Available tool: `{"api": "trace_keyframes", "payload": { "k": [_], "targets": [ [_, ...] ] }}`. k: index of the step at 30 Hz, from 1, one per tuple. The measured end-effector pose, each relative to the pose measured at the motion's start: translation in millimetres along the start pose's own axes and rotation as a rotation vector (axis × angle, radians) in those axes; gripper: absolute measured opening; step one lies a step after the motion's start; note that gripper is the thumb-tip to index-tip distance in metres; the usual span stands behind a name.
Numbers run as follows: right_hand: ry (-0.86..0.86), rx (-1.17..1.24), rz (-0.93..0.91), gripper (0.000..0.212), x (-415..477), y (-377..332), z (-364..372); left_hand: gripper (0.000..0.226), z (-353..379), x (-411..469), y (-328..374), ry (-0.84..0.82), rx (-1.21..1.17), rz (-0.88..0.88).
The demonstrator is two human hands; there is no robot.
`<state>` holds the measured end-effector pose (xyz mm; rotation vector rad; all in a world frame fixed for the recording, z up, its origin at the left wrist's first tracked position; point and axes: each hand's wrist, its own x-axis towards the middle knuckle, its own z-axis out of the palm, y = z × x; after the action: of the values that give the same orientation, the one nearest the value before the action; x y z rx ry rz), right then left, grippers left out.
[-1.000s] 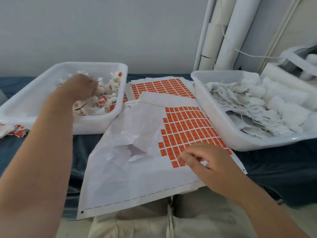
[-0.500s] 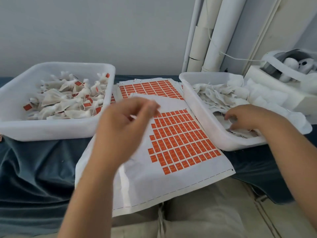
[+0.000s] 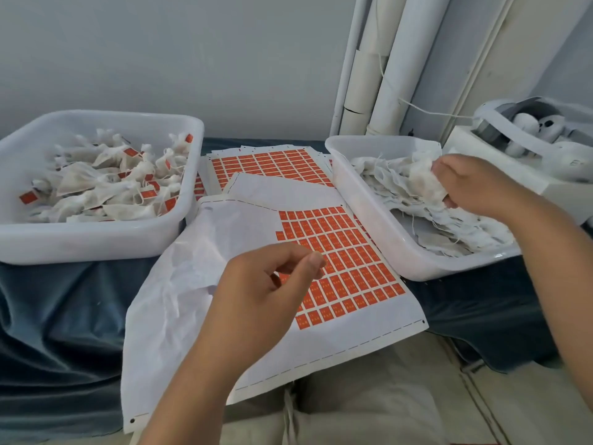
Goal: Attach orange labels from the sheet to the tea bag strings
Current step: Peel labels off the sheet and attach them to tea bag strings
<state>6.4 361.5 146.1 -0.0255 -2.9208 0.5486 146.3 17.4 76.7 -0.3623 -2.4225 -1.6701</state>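
1. Through the head camera, the label sheet [image 3: 224,252] lay in the middle, with rows of orange labels [image 3: 346,248] on its right half.
2. My left hand [image 3: 263,297] hung just over the label sheet. Its fingers were curled, with the thumb close to the first finger. I could not tell if they pinched anything.
3. My right hand [image 3: 478,184] was to the right of the label sheet, inside the right tub [image 3: 362,216]. Its fingers were curled tight round one white tea bag [image 3: 420,184] on top of the pile.
4. To the left of the label sheet stood the left tub [image 3: 96,248], full of tagged tea bags [image 3: 106,184].
5. Behind the label sheet lay a second sheet [image 3: 266,165].
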Motion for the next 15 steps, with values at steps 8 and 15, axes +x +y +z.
{"api": "trace_keyframes", "payload": {
  "k": [8,15],
  "targets": [
    [-0.260,0.201,-0.334,0.044,-84,-88,-10,0.055,22,-6,2,0.020,-0.076,0.005],
    [-0.463,0.450,-0.373,0.027,-123,-106,53,0.012,27,-3,-2,-0.020,-0.332,-0.089]
  ]
}}
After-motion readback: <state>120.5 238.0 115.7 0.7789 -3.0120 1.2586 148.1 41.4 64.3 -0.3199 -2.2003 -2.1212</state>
